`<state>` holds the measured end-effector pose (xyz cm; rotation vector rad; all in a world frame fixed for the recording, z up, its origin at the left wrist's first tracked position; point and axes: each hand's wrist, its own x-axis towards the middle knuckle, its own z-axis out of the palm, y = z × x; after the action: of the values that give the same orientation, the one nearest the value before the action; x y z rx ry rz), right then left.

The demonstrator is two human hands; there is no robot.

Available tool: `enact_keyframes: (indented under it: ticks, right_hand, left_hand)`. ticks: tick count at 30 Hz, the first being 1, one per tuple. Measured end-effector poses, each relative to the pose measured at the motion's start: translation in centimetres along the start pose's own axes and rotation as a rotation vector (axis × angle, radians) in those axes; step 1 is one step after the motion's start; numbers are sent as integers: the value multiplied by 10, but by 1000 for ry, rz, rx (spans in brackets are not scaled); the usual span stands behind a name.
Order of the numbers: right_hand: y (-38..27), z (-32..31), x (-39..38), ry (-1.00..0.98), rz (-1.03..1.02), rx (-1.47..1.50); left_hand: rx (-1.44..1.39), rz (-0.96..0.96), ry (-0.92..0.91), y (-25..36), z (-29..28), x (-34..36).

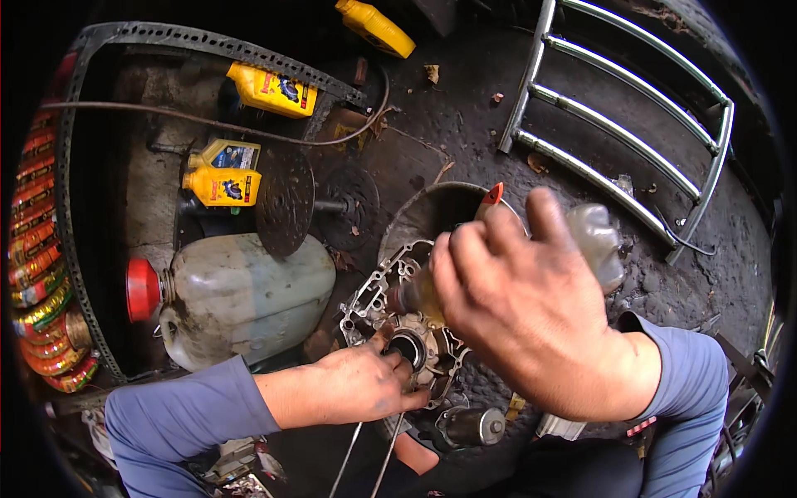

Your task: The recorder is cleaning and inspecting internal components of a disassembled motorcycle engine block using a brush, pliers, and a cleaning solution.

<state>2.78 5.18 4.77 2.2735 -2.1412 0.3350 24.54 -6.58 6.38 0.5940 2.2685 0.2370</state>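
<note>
My right hand [535,311] is closed around a clear plastic bottle [596,241]. The bottle is tilted, its base up to the right and its neck low over the engine casing [359,314]; some yellowish liquid shows inside. Whether any runs out I cannot tell. The metal casing has an open, machined rim and a round hub with a dark-centred ring [407,349]. My left hand [353,383] grips the casing at this hub, its fingers curled along the left and lower sides. Behind the casing is a round metal basin [403,228], partly covered by my right hand and the bottle.
A large cloudy jug [249,290] with a red cap [143,290] lies at left. Yellow oil bottles [222,187] stand beyond it, near a round metal disc [285,199]. A chrome rack [623,108] lies at far right. A small cylindrical motor [471,426] sits near me.
</note>
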Motion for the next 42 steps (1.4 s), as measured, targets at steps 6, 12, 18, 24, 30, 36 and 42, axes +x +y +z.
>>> enact_keyframes:
  ticks: [6,12,18,24,30,36,42]
  right_hand:
    - [16,13,0,45,-26,84]
    - [23,21,2,64,-43,103]
    - [23,22,7,52,-35,128]
    - [25,30,11,69,-52,140]
    - [30,45,9,79,-43,146]
    - [31,34,8,45,-65,85]
    - [39,32,8,28,-43,43]
  left_hand:
    - [-9,6,-23,-3,-5,9]
    - [-55,8,32,-3,2,9]
    - [-59,9,94,-5,2,10]
    - [-70,0,49,-5,-7,12]
    - [-52,2,88,-5,-10,18]
    - [-68,19,57,-4,-15,18]
    - [-74,9,28,-4,-21,20]
